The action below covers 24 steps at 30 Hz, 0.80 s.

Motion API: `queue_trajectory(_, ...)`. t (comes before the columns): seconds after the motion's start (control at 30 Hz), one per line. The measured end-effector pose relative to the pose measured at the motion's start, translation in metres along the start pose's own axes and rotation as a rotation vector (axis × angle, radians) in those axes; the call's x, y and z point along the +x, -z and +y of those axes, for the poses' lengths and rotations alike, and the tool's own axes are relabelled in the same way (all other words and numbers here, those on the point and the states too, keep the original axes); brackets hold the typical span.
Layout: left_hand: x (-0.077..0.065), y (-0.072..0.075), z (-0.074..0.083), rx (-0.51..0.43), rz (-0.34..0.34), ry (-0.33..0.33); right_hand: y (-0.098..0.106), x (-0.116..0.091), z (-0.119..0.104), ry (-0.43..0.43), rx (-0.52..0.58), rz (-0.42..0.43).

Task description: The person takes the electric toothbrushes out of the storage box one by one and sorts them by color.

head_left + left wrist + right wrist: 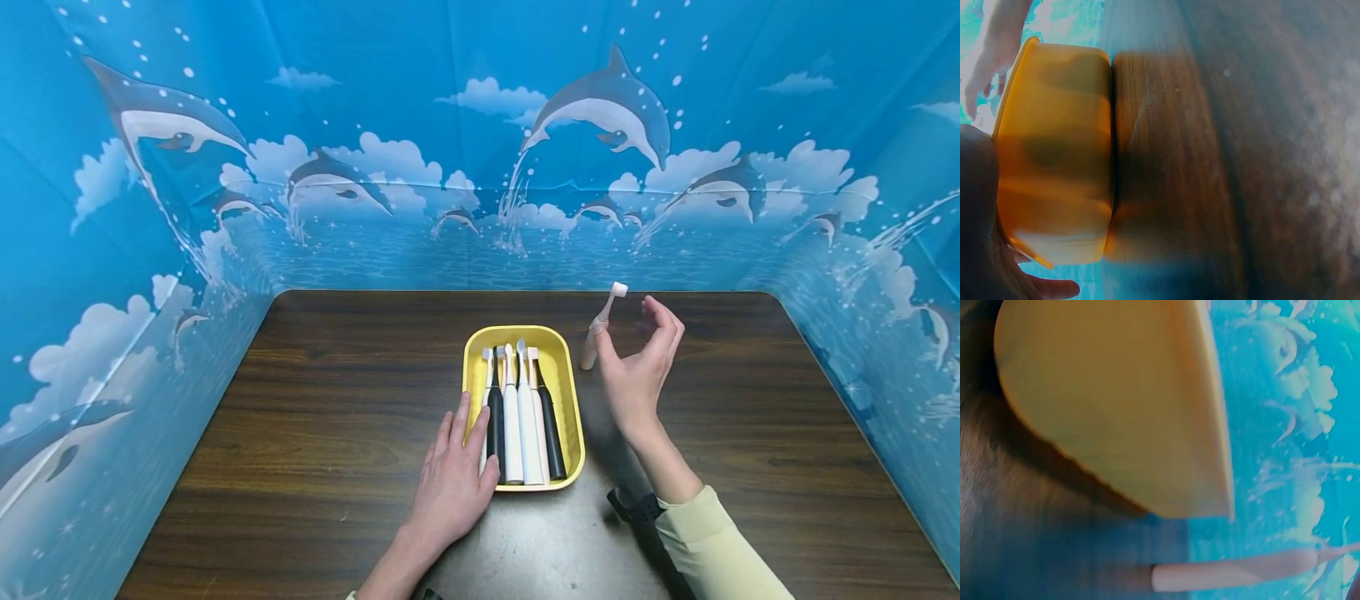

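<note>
A yellow tray [567, 417] holds several electric toothbrushes [513, 433], black, white and pale pink, lying side by side with their heads toward the back. My left hand [453, 483] rests on the tray's left rim with fingers extended, its thumb at the near left corner. Right of the tray, a pale pink electric toothbrush [590, 350] is upright and slightly tilted, head up. My right hand [637, 375] is beside it, thumb tip overlapping its body in the head view, the other fingers spread apart from it. The right wrist view shows that toothbrush [1229, 575] past the tray wall [1110, 406].
A dark wood-grain table [337, 417] carries the tray. Blue dolphin-printed cloth [420, 100] rises along its back and both sides. A black band [637, 507] is on the right wrist, near the pale green sleeve [712, 542].
</note>
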<state>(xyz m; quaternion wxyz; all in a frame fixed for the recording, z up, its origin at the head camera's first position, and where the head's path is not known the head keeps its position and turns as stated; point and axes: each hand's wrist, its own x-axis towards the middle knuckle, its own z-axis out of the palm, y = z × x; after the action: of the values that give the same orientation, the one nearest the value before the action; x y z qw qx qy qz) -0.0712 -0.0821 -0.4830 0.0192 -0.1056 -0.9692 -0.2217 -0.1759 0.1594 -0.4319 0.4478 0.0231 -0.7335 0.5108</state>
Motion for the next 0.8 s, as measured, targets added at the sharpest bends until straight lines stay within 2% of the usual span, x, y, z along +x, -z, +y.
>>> queue_trajectory(0.17,0.0,0.0,0.0,0.001,-0.008,0.011,-0.003,-0.006,-0.019,0.117,0.041,-0.022)
queue_trajectory(0.27,0.0,0.0,-0.001,0.003,-0.011,0.013,-0.006,-0.014,-0.025,0.136,0.069,-0.088)
queue_trajectory(0.37,0.0,0.0,0.0,0.002,-0.015,0.015,-0.011,-0.024,-0.031,0.109,0.101,-0.183)
queue_trajectory(0.47,0.0,0.0,-0.001,0.0,-0.017,0.016,-0.015,-0.03,-0.045,0.01,0.15,-0.312)
queue_trajectory(0.57,0.0,0.0,-0.001,-0.002,-0.019,0.016,-0.022,-0.036,-0.048,-0.185,0.202,-0.442)
queue_trajectory(0.63,0.0,0.001,0.0,-0.002,-0.023,0.018,-0.026,-0.038,-0.045,-0.337,0.223,-0.523)
queue_trajectory(0.7,0.0,0.001,0.0,-0.001,-0.029,0.021,-0.033,-0.042,-0.033,-0.469,0.216,-0.583)
queue_trajectory(0.8,0.0,0.001,0.0,-0.001,-0.038,0.026,-0.041,-0.042,-0.027,-0.599,0.208,-0.63)
